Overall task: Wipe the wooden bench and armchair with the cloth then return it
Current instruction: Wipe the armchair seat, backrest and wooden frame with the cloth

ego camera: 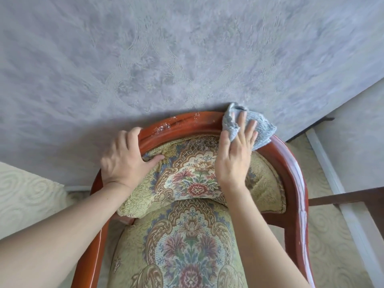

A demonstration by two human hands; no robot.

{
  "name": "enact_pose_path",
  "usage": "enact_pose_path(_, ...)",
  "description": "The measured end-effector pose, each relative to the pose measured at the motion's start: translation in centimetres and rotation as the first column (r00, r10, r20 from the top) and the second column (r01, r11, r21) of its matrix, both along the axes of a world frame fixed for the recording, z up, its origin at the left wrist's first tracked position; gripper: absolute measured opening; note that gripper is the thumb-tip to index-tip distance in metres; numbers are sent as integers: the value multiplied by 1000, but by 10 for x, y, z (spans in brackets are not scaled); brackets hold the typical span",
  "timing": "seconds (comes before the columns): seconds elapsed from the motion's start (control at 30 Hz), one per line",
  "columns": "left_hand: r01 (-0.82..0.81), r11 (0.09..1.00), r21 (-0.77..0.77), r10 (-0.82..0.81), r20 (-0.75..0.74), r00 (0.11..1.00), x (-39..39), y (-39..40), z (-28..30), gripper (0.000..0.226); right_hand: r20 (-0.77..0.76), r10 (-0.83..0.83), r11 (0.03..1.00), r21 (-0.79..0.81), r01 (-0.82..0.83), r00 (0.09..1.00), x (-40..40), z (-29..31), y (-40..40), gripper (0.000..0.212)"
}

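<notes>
On the glossy armchair rail (187, 123), left fingers (133, 135) grip while straight right fingers (241, 119) press crumpled grey cloth (264, 129).

R hand (234, 154) flat on cloth (262, 129) — armchair rail (187, 121)

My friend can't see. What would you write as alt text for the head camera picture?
From above, a right-hand grip presses a grey cloth flat on the curved red wooden top rail of an armchair. The left-hand grip holds the rail further left, thumb on the floral back cushion. A grey patterned wall is behind.
</notes>
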State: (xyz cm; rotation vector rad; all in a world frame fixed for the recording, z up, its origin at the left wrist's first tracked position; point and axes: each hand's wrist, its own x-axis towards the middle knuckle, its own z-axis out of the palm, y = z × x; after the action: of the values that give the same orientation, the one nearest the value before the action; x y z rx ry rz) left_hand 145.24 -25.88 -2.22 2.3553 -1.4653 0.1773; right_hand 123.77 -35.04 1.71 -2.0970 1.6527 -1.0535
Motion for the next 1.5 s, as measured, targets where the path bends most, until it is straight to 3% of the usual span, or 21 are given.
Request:
enact_pose_path(0.3,10,1000,-19,-10,0,1000,5,1,-5,89,-56,302,952,-39,-305,952,60,1,29,56)
enact_pose_path(0.5,12,987,-160,-11,13,1000,3,-2,-7,68,-400,413,874,-79,-480,818,84,-9,41,57)
enact_pose_path(0.67,33,991,-131,-30,26,999,6,0,-10,83,-567,353,872,-90,-482,745,65,-11,28,70)
enact_pose_path(0.8,16,999,-47,-16,-15,1000,5,0,-4,91,-551,273,912,-113,-394,788,31,-12,14,64)
enact_pose_path(0.97,16,1000,-11,-16,17,1000,3,0,1,91,-484,70,976,-145,-159,872,-29,-9,-12,53)
enact_pose_path(1.07,23,1000,-14,-23,30,999,3,1,-1,93,-358,-76,996,-79,51,930,-48,-3,-21,53)
enact_pose_path(1.2,10,998,-66,-6,67,998,4,-2,-6,94,-135,-148,989,-48,143,980,-24,1,-17,56)
enact_pose_path(1.27,11,995,-96,-2,94,996,5,-2,-9,94,-26,-57,996,-76,54,998,0,4,-7,53)
enact_pose_path(1.33,7,992,-125,8,116,993,6,-2,-12,92,-6,182,974,-137,-181,983,29,2,10,54)
enact_pose_path(1.43,-20,984,-179,40,110,993,3,-2,-12,70,-154,489,851,-131,-508,859,73,-8,36,54)
enact_pose_path(1.5,-28,975,-220,49,93,994,1,-2,-10,46,-224,520,833,-79,-547,824,91,-15,43,54)
